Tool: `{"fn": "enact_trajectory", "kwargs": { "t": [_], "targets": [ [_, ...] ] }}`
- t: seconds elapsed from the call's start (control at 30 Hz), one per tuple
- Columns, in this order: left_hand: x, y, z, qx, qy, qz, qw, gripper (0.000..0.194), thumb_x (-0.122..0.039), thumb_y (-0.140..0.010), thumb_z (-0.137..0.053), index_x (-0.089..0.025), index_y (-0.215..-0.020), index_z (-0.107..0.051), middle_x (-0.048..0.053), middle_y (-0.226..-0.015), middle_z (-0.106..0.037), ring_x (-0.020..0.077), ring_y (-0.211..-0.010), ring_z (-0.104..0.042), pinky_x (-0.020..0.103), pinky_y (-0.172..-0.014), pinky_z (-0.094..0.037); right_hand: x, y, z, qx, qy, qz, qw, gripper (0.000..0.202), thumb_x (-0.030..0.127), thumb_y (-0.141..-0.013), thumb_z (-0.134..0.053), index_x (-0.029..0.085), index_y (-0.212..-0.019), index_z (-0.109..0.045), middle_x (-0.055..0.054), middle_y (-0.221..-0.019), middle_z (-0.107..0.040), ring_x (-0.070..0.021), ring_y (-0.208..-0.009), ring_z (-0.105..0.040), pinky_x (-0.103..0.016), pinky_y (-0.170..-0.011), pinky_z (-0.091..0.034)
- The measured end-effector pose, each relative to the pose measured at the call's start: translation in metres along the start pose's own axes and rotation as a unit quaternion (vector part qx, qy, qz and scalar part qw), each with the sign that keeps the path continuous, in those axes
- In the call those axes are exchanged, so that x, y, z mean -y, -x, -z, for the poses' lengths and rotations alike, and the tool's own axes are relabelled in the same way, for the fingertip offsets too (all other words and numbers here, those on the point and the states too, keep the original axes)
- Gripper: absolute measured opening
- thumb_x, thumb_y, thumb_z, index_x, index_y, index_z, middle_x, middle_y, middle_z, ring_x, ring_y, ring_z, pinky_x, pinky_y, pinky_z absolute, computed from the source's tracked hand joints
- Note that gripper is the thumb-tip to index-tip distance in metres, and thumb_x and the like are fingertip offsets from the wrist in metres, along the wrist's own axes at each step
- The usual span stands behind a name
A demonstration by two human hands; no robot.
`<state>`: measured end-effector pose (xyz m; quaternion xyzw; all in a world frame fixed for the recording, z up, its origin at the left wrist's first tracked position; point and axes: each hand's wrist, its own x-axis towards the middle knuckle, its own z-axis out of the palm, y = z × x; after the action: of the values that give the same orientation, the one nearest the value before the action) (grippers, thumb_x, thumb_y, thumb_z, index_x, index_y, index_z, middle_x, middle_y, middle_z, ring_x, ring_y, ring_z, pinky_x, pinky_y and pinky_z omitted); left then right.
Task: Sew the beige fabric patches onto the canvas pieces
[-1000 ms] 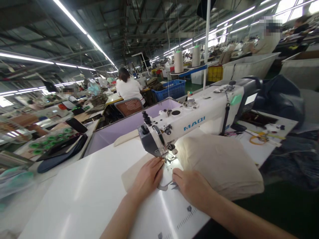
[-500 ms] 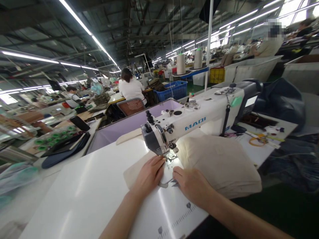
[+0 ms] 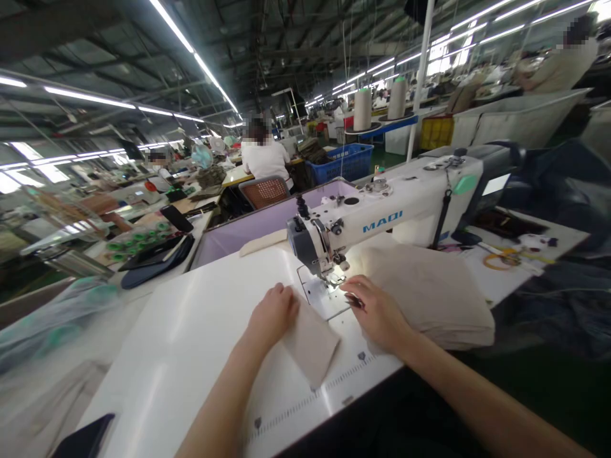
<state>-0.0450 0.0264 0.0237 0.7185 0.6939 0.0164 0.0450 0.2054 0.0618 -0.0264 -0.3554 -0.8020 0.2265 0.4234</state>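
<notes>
Moved left, away from the sewing machine [image 3: 415, 207], since the earlier frame, your left hand [image 3: 273, 312] curls closed on the beige piece [image 3: 312, 343], front-left of the machine. Your right hand [image 3: 382, 315] grips a small dark tool [image 3: 354, 301] (mostly hidden) just before the machine; folded cloth [image 3: 432, 294] lies along its near side.

Dark metal tool [image 3: 354, 302] mostly hidden in right fingers [image 3: 366, 290]; kind unclear. Left fingers [image 3: 285, 298] cover part of beige cloth piece [image 3: 312, 346]. Dark flat rectangular object [image 3: 84, 439] cut off by bottom edge. Green-tinged clear plastic bag [image 3: 57, 318] blurred, cut by left edge.
</notes>
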Motion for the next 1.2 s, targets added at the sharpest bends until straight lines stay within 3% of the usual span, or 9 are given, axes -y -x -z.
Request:
{"fn": "enact_trajectory", "kwargs": {
  "t": [0.1, 0.2, 0.33, 0.53, 0.63, 0.73, 0.8, 0.97, 1.2],
  "targets": [
    [-0.005, 0.023, -0.001, 0.027, -0.04, 0.102, 0.994, 0.031, -0.032, -0.101, -0.038, -0.011, -0.103, -0.061, 0.02, -0.098, -0.069, 0.0341, -0.083, -0.072, 0.046, -0.07, -0.056, -0.003, -0.001, 0.004, -0.004, -0.029, -0.014, 0.999, 0.032, 0.002, -0.086, -0.051, 0.02, -0.107, -0.069, -0.007, -0.109, -0.066, -0.0202, -0.097, -0.065, -0.031, -0.083, -0.051],
    [-0.013, 0.04, 0.0, 0.07, -0.074, 0.157, 0.982, 0.032, -0.034, -0.104, -0.032, -0.013, -0.106, -0.057, 0.017, -0.097, -0.069, 0.0327, -0.085, -0.073, 0.041, -0.069, -0.054, 0.0, -0.004, 0.01, 0.026, -0.041, -0.034, 0.998, 0.028, 0.002, -0.088, -0.053, 0.02, -0.1, -0.07, -0.005, -0.101, -0.067, -0.0189, -0.094, -0.065, -0.029, -0.081, -0.049],
    [-0.02, 0.047, 0.005, 0.107, -0.103, 0.181, 0.972, 0.033, -0.036, -0.106, -0.03, -0.015, -0.107, -0.055, 0.014, -0.1, -0.069, 0.0297, -0.09, -0.073, 0.036, -0.071, -0.053, 0.013, -0.007, 0.022, 0.138, -0.009, -0.045, 0.989, 0.02, 0.004, -0.092, -0.057, 0.018, -0.091, -0.071, -0.003, -0.097, -0.068, -0.0168, -0.087, -0.065, -0.026, -0.076, -0.046],
    [-0.025, 0.046, 0.013, 0.11, -0.114, 0.193, 0.968, 0.031, -0.034, -0.106, -0.033, -0.014, -0.107, -0.057, 0.013, -0.098, -0.069, 0.0278, -0.086, -0.072, 0.034, -0.068, -0.053, 0.031, 0.0, 0.03, 0.294, 0.139, 0.007, 0.946, 0.027, 0.002, -0.09, -0.053, 0.017, -0.1, -0.074, -0.004, -0.108, -0.068, -0.017, -0.082, -0.066, -0.027, -0.071, -0.046],
    [-0.039, 0.045, 0.011, 0.055, -0.136, 0.124, 0.981, 0.02, -0.025, -0.102, -0.042, -0.017, -0.104, -0.061, 0.013, -0.104, -0.068, 0.0287, -0.094, -0.07, 0.035, -0.069, -0.055, 0.035, 0.005, 0.028, 0.309, 0.191, 0.025, 0.931, 0.028, 0.004, -0.092, -0.051, 0.017, -0.101, -0.074, -0.006, -0.111, -0.067, -0.0181, -0.083, -0.066, -0.028, -0.07, -0.046],
    [-0.059, 0.041, -0.003, -0.037, -0.099, -0.089, 0.99, 0.025, -0.016, -0.097, -0.051, -0.023, -0.117, -0.062, 0.01, -0.124, -0.065, 0.0286, -0.113, -0.063, 0.041, -0.086, -0.056, 0.036, 0.009, 0.026, 0.308, 0.203, 0.046, 0.928, 0.025, 0.005, -0.094, -0.051, 0.017, -0.099, -0.072, -0.006, -0.112, -0.067, -0.0195, -0.087, -0.066, -0.029, -0.069, -0.047],
    [-0.069, 0.036, -0.017, -0.073, -0.059, -0.162, 0.982, 0.031, -0.021, -0.097, -0.055, -0.023, -0.129, -0.059, 0.01, -0.129, -0.065, 0.0287, -0.118, -0.061, 0.043, -0.094, -0.055, 0.034, 0.009, 0.025, 0.311, 0.202, 0.051, 0.927, 0.023, 0.005, -0.095, -0.051, 0.017, -0.099, -0.07, -0.006, -0.108, -0.069, -0.0206, -0.089, -0.067, -0.029, -0.07, -0.046],
    [-0.067, 0.018, -0.039, -0.117, -0.038, -0.159, 0.98, 0.037, -0.03, -0.101, -0.054, -0.018, -0.136, -0.055, 0.011, -0.135, -0.063, 0.0293, -0.125, -0.057, 0.044, -0.102, -0.05, 0.027, 0.0, 0.022, 0.302, 0.202, 0.035, 0.931, 0.021, 0.006, -0.097, -0.051, 0.017, -0.103, -0.068, -0.005, -0.105, -0.071, -0.0208, -0.089, -0.067, -0.029, -0.07, -0.045],
    [-0.052, 0.001, -0.042, -0.13, -0.025, -0.143, 0.981, 0.039, -0.034, -0.102, -0.049, -0.021, -0.138, -0.056, 0.012, -0.138, -0.062, 0.029, -0.128, -0.055, 0.045, -0.104, -0.049, 0.018, -0.015, 0.013, 0.265, 0.21, 0.021, 0.941, 0.016, 0.011, -0.097, -0.052, 0.018, -0.095, -0.066, -0.005, -0.094, -0.071, -0.02, -0.083, -0.067, -0.029, -0.066, -0.041]
  ]
}}
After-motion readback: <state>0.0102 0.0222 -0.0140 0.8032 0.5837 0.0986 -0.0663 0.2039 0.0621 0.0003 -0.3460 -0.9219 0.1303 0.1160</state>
